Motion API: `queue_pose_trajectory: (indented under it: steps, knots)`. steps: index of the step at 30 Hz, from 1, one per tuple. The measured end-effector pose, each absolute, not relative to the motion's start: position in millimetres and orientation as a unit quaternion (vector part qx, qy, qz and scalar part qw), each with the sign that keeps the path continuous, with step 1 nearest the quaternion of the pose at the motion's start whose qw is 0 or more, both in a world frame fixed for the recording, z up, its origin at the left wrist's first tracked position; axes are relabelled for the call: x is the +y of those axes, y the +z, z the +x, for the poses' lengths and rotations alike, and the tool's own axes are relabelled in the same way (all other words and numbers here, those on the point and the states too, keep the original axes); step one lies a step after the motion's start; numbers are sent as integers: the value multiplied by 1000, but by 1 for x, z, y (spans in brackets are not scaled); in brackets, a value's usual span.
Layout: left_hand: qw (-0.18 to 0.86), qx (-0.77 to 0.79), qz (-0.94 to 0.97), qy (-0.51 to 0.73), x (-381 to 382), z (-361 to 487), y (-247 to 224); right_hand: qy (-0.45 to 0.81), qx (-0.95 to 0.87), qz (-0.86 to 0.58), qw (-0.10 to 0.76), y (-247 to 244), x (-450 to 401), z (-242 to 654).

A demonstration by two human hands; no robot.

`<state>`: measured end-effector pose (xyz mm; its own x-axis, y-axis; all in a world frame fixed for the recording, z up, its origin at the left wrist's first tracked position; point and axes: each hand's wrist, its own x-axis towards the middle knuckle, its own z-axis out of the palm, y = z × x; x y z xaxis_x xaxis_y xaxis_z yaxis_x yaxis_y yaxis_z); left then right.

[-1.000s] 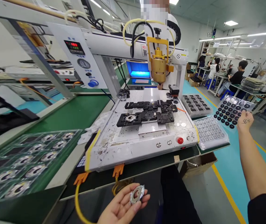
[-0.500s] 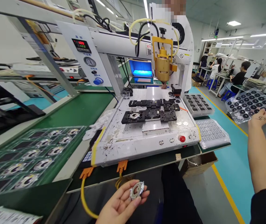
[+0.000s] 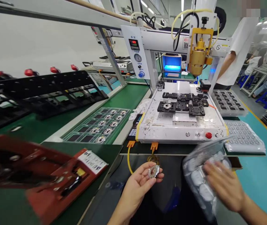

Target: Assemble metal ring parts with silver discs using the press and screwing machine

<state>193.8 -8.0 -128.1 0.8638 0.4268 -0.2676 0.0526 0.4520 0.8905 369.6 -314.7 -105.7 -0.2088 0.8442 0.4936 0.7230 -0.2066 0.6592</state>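
My left hand [image 3: 139, 186] is closed around a small round metal part [image 3: 153, 171] with a ring-shaped opening, held between thumb and fingers above my lap. To its right, my right hand [image 3: 224, 184], blurred by motion, grips a clear plastic blister tray [image 3: 197, 182] with round pockets, tilted at the table's front edge. Beyond both hands stands a white bench machine [image 3: 182, 133]. On its bed lie black fixture blocks [image 3: 182, 105], one bearing a similar metal part [image 3: 167, 106]. A gold press head [image 3: 198, 61] hangs above the bed.
On the left, a green tray [image 3: 105, 126] of ring parts lies beside a red clamp tool [image 3: 60, 184]. Clear trays [image 3: 243, 137] sit right of the machine, with a tray of black parts [image 3: 229, 102] behind. A person in white [image 3: 242, 50] stands beyond. Yellow cables [image 3: 129, 159] hang in front.
My right hand has brought the plastic tray in from the far right to the front of the machine. The view has turned left. My left hand still holds the metal part.
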Motion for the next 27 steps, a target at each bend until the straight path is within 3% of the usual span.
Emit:
queue_pose_trajectory:
  steps: [3,5,13,27]
  knots:
    - [813,260,499,148,1,180,-127,302,705,634,-100,-142,-287,345]
    - [809,275,493,164,5,171,-127,233,711,645,-156,-157,-283,342]
    - [811,273,483,187,8,161,-130,255,672,679,-148,-161,-260,360]
    - [813,244,507,151,-4,170,-131,228,533,806,-121,-228,-167,373]
